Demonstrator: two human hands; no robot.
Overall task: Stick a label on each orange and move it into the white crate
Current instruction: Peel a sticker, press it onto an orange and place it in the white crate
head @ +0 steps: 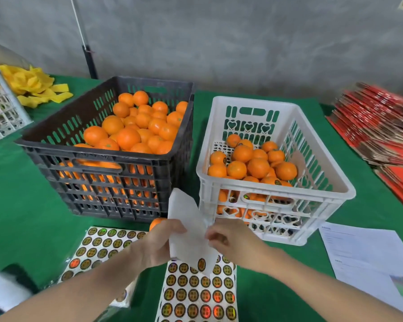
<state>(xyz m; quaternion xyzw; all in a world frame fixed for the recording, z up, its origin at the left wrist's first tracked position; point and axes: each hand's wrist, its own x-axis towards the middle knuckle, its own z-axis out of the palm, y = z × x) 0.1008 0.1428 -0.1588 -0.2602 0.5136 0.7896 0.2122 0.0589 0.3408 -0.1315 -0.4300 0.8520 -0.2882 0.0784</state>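
You hold a white label sheet (186,228) up between your two hands, its blank back turned toward you. Its long axis runs steeply, from a curled lower end just below your right fingers up and away to a corner standing above your left fingers, in front of the gap between the two crates. One round label (201,264) shows on that curled lower end.

Your left hand (158,242) grips the sheet's left edge, its fingers (172,225) curled round the paper. Your right hand (230,240) pinches the right edge between thumb and bent fingers (215,231). Both sets of fingers are closed on the sheet and near each other.

Just beyond your left fingers a single orange (156,223) sits on the green desk (21,228), mostly hidden by the hand. Farther beyond those fingers and to their left stands the black crate (102,189), heaped with unlabelled fruit (128,138). Beyond your right fingers stands the white crate (323,187), partly filled with sorted oranges (242,169), some showing dark round stickers.

Below your fingers a full sheet of labels (196,293) lies flat, its long axis running toward you. A second flat sheet (98,247) lies left of your left fingers. A printed paper (368,259) lies right of your right fingers.
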